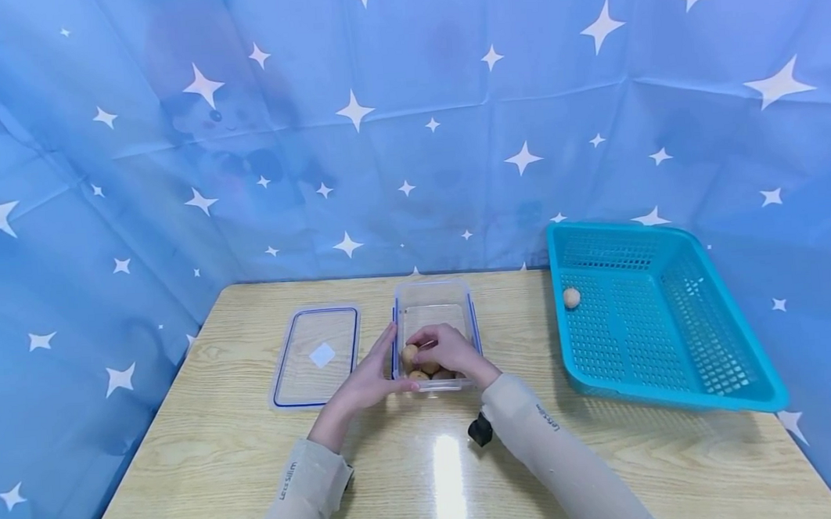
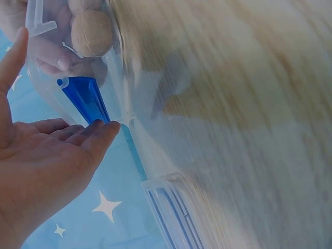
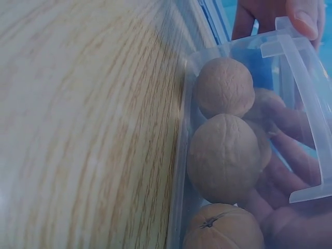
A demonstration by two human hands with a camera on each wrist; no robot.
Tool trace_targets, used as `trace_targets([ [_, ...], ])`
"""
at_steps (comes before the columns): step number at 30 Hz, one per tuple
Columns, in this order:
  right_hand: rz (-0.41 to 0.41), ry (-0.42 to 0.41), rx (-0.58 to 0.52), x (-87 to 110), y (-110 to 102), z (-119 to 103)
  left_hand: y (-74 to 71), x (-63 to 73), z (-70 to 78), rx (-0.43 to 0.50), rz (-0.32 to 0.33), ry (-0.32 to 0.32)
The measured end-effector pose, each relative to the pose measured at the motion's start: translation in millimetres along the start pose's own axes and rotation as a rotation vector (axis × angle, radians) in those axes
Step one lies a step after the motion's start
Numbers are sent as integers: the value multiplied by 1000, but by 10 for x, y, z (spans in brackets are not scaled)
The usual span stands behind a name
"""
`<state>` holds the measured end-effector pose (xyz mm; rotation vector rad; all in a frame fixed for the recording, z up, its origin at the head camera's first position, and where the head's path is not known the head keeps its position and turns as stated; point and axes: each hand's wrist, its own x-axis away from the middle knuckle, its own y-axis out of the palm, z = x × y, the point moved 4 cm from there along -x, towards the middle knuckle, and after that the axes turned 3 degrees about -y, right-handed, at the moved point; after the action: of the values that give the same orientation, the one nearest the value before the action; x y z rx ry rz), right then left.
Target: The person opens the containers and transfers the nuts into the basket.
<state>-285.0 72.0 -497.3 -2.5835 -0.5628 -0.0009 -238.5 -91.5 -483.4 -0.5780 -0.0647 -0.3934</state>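
Note:
Walnuts [image 3: 224, 158] lie along the near end of a clear plastic box [image 1: 434, 293] with blue clips, seen through its wall in the right wrist view. My right hand [image 1: 450, 348] reaches down into this box, its thumb and fingers around a walnut [image 1: 409, 355] by the left wall. Along the box's left side, my left hand [image 1: 369, 381] rests with fingers extended and its thumb at the near rim. In the left wrist view, the left fingertips [image 2: 111, 128] touch a blue clip [image 2: 89, 101] hanging from the box.
A clear lid [image 1: 302, 375] with a blue seal and a white label lies left of the box. On the right stands a turquoise basket [image 1: 677, 399] with one walnut [image 1: 571, 297] at its left side. Behind the wooden table [image 1: 208, 474] hangs a blue star-patterned cloth [image 1: 427, 212].

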Motion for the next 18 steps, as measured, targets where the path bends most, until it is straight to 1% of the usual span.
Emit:
trace_targets([
  [6,50,-15,-15,-1,-19,-14,-1,-7,-15,12,1,-3],
  [13,120,-47,-53,31,-66,-44,1,-11,-18,-3,-5,7],
  [18,155,-72,-87,38,-94,-54,4,-19,-25,-15,-7,11],
])
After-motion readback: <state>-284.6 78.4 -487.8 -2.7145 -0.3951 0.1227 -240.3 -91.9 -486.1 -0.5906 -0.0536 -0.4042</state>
